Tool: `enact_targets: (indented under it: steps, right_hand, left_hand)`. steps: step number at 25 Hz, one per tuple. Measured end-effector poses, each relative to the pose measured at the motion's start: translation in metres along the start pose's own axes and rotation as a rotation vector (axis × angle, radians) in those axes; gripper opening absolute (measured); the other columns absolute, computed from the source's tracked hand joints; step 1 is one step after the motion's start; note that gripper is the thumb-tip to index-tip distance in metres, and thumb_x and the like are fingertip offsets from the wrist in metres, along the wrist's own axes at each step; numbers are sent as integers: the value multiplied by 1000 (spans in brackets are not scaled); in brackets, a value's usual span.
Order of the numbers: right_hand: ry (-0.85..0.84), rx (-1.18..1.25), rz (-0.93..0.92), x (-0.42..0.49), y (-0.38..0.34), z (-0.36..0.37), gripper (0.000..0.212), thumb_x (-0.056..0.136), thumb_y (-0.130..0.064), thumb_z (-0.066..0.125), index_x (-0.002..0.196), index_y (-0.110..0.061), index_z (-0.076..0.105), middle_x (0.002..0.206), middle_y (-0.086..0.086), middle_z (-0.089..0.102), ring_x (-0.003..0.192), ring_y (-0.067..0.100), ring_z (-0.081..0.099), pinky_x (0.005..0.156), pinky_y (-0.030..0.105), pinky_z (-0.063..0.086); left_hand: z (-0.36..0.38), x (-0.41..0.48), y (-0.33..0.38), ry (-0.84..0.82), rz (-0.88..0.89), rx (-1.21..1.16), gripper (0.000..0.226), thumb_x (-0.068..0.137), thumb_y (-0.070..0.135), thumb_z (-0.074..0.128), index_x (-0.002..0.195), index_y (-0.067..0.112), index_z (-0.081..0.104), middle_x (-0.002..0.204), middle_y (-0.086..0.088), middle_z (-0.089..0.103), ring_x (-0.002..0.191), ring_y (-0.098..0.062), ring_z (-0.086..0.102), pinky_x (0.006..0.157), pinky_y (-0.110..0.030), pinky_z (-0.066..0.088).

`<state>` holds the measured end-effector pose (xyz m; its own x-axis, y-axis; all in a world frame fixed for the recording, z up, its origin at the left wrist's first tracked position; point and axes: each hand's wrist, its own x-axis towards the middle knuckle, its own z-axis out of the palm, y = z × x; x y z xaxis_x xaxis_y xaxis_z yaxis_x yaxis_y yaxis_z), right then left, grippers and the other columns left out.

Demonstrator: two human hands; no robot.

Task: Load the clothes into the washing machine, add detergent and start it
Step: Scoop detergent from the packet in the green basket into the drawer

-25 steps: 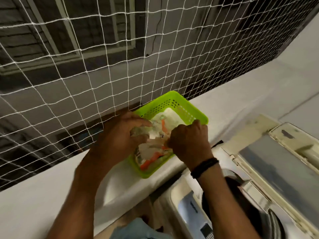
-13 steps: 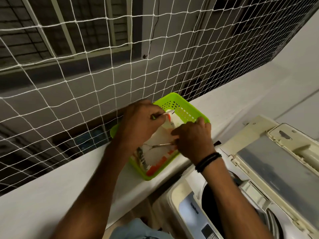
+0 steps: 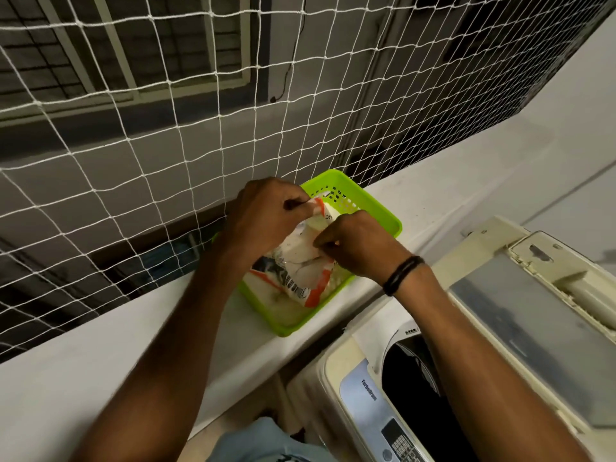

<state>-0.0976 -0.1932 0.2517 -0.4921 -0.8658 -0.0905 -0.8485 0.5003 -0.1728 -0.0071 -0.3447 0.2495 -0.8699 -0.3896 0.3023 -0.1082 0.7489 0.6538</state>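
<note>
Detergent pouch (image 3: 300,275): count one. It lies in the green basket (image 3: 373,208), also count one, which sits on the white ledge (image 3: 100,355) just under the net (image 3: 200,128).

Pouch orientation: the long axis runs roughly away from you. The bottom end, with orange stripes and dark print, rests low in the basket on your side. The top end is raised and points toward the net.

Your left hand (image 3: 263,215): fingers curled, thumb and fingers pinching the pouch's top edge by the orange corner.

Your right hand (image 3: 356,245): fingers curled tight, pinching the pouch's upper part just beside the left hand. A black wristband (image 3: 401,274) sits on this wrist. Both hands hold the same pouch at its upper end, close together, knuckles nearly touching.

Washing machine (image 3: 336,371): count one, a top loader just beside the ledge, below your right forearm. Its lid (image 3: 520,328) stands tilted back. The drum opening (image 3: 410,378) reads dark, so you cannot tell what is inside. The control panel (image 3: 393,435) sits at the near edge.
</note>
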Motion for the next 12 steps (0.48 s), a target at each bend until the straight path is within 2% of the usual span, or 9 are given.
enact_targets:
  steps: [3,6,12]
  right_hand:
    - [-92,-123,42,16,-9,7,28,89,-12,55,109,-19,72,109,14,68,102,34,64,83,37,53]
    - [-159,-308,90,20,-18,9,31,98,-12,45,123,-16,62,122,14,59,112,35,58,85,38,49]
    - [-193,-405,118,10,-20,6,21,94,-14,54,113,-11,62,115,17,60,106,37,61,78,38,48]
  left_hand:
    - [3,5,-9,-10,-5,8,53,79,62,58,77,11,71,71,-7,66,69,-23,62,67,-38,52]
    - [8,8,-11,-8,-16,3,55,76,68,55,77,16,72,70,-3,66,68,-19,61,65,-37,52]
    - [10,5,-8,36,-4,-14,36,79,53,69,79,17,76,75,-2,70,71,-20,63,68,-35,53]
